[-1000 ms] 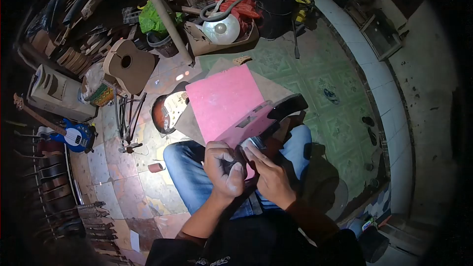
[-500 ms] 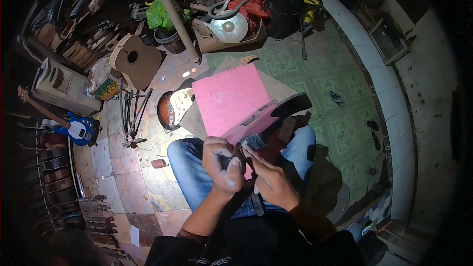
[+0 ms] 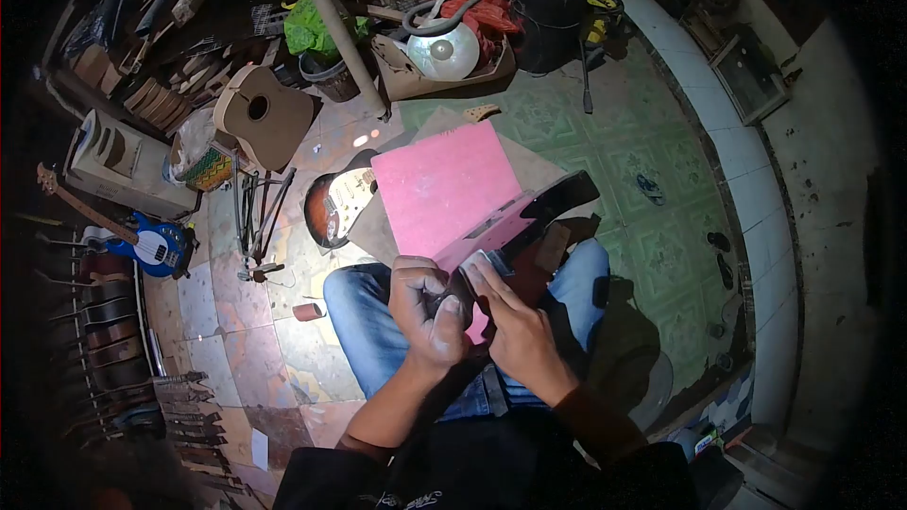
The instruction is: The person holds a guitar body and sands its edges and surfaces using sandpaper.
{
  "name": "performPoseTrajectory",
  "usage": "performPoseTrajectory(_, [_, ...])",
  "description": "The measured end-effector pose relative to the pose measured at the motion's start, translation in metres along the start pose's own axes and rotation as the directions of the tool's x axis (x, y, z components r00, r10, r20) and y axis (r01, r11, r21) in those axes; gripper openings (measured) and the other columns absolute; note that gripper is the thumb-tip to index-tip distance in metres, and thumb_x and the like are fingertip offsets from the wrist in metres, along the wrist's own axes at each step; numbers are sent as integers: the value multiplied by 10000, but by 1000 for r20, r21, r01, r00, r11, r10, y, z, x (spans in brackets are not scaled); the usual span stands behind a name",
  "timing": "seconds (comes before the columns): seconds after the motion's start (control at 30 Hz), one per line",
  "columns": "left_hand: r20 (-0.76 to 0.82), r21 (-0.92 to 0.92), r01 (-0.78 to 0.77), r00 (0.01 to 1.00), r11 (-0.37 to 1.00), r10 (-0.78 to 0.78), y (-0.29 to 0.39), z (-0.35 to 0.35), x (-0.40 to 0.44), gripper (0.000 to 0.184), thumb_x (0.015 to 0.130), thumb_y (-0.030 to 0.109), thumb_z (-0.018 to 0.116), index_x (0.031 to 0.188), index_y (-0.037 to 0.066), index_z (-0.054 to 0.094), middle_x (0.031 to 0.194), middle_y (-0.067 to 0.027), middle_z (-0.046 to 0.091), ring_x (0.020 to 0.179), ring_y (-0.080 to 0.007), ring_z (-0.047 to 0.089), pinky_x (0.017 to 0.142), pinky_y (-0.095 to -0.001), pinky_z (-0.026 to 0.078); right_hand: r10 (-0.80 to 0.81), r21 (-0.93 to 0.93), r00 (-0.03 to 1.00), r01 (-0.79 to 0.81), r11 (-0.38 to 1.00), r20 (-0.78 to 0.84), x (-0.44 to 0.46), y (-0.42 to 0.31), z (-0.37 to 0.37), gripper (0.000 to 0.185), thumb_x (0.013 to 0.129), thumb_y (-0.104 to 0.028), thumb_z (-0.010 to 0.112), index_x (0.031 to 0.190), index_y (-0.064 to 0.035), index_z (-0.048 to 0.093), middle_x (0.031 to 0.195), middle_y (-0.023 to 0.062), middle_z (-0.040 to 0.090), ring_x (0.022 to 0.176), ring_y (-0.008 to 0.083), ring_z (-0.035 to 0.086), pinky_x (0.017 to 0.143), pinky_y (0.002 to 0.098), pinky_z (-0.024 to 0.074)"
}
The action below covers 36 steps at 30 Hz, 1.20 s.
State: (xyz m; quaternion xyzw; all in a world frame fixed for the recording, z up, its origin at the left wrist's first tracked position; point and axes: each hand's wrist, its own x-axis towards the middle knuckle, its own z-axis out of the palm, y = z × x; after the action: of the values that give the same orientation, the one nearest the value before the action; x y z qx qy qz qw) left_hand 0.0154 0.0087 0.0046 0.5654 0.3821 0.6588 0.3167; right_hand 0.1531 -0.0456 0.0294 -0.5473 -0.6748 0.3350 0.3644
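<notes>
Head camera view: green and pale tiled floor point(image 3: 661, 227) fills most of the frame, and on it, at the centre, lies a pink sheet point(image 3: 449, 179) over a larger grey-brown board. Just below and right of the sheet, a guitar body point(image 3: 515, 218) stands tilted on edge above the seated person's lap, its dark horn reaching right of centre. Slots show cut into its pinkish side, and no strings or fittings can be made out on it. Left of the sheet lies a sunburst guitar body point(image 3: 322, 212) with a pale pickguard. At lower centre, the left hand point(image 3: 427, 316) is curled tight, seemingly round the near end of the tilted body. The right hand point(image 3: 515, 321) lies with fingers straight over a small dark block point(image 3: 496, 263) by the body's edge; its thumb is hidden, so I cannot tell whether it pinches the block. I judge the rubbing to be under way: the cutting looks done, the edge work unfinished, though how much edge remains cannot be told.
</notes>
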Motion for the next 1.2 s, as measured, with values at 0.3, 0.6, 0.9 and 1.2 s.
performPoseTrajectory(0.3, [8, -9, -14, 1000, 1000, 14, 0, -1, -2, 317, 884, 300, 618, 856, 17, 478, 850, -134, 501, 741, -213, 481, 686, -340, 418, 136, -70, 989, -132, 989, 54, -1, -13, -2, 598, 869, 126, 480, 1453, 4, 526, 1559, 216, 463, 1397, 376, 503, 1046, 432, 511])
performPoseTrajectory(0.6, [-10, -31, -13, 1000, 999, 12, 4, 1, -4, 314, 861, 285, 626, 846, 10, 476, 834, -133, 495, 735, -215, 477, 675, -342, 413, -89, -122, 996, 90, 988, 14, -9, 9, 2, 632, 890, 102, 438, 1515, 15, 463, 1566, 249, 460, 1061, 290, 736, 755, 354, 583])
performPoseTrajectory(0.9, [19, 17, -56, 998, 998, 56, 3, 5, -12, 331, 870, 311, 623, 846, 8, 492, 818, -144, 509, 731, -231, 494, 651, -349, 410, -36, -1, 998, 36, 999, 41, -8, 10, -8, 632, 824, 148, 409, 1441, 66, 520, 1515, 292, 492, 1309, 375, 607, 1031, 397, 516])
performPoseTrajectory(1.2, [17, 17, -68, 998, 998, 68, 4, 5, -14, 344, 851, 318, 638, 851, 9, 485, 813, -145, 501, 718, -244, 492, 652, -358, 418, -56, 95, 998, 53, 994, 27, -10, 7, -6, 656, 821, 140, 436, 1472, 68, 478, 1539, 263, 478, 1384, 366, 539, 1112, 402, 450])
